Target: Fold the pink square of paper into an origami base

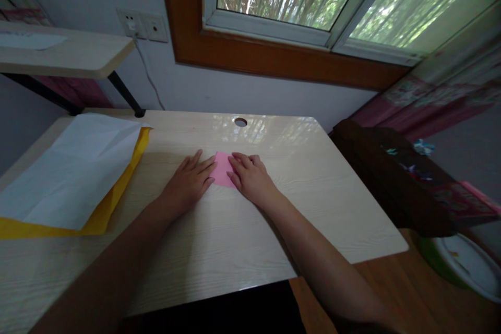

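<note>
A small piece of pink paper (223,169) lies flat on the pale wooden desk (235,240), between my two hands. My left hand (191,177) rests on the desk with its fingers spread, the fingertips touching the paper's left edge. From the other side, my right hand (250,175) lies over the paper's right part, fingers stretched out and pressing on it. That right part of the paper is hidden under the fingers, so I cannot tell whether it is folded there.
Large white sheets (74,167) lie over yellow paper (117,193) at the desk's left. A raised shelf (78,57) stands behind them on black legs. The desk has a cable hole (241,122) at the back. A dark cabinet (376,182) stands right, near a round bin (469,261).
</note>
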A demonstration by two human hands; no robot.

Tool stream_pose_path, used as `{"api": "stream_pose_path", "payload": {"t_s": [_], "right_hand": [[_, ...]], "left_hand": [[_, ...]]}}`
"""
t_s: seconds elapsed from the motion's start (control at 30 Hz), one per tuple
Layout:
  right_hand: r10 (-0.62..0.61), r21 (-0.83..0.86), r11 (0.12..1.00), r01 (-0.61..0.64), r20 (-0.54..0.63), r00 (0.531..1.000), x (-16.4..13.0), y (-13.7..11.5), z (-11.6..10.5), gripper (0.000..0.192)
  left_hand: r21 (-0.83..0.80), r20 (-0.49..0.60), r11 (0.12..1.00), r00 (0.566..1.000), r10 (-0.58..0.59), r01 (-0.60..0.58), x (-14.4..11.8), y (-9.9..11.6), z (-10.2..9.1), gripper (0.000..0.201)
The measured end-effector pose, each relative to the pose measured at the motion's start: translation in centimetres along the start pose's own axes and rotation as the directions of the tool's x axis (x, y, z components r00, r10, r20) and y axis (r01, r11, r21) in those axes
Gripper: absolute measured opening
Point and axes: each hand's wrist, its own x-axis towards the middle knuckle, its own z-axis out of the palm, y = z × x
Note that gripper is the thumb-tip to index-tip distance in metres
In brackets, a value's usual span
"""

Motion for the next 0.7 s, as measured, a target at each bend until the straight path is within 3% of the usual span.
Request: {"api": "stream_pose_path", "payload": {"t_s": [0.23, 0.4, 0.57, 0.7], "right_hand": [[-0.144, 0.160, 0.978, 0.136, 0.038, 0.989, -0.2, 2.7, -1.6, 0.053], [-0.159, 0.208, 0.967, 0.146, 0.045, 0.986, -0.2, 2.3, -1.2, 0.059], [-0.156, 0.149, 0.978, 0.145, 0.065, 0.986, -0.1, 1.0, -0.7, 0.067], [-0.117, 0.045, 0.993, 0.113, 0.103, 0.988, -0.1, 0.3, -0.7, 0.070]], "left_hand": [[0.070, -0.067, 0.994, 0.995, -0.080, 0.085, 0.2, -0.7, -0.4, 0.044], [0.051, -0.150, 0.988, 0.980, -0.134, 0.143, 0.4, -0.6, -1.2, 0.045], [-0.034, -0.181, 0.999, 0.983, -0.033, 0.027, 0.5, 0.6, -1.7, 0.042], [-0.061, -0.077, 0.997, 0.996, 0.043, -0.048, 0.4, 1.9, -0.6, 0.047]]}}
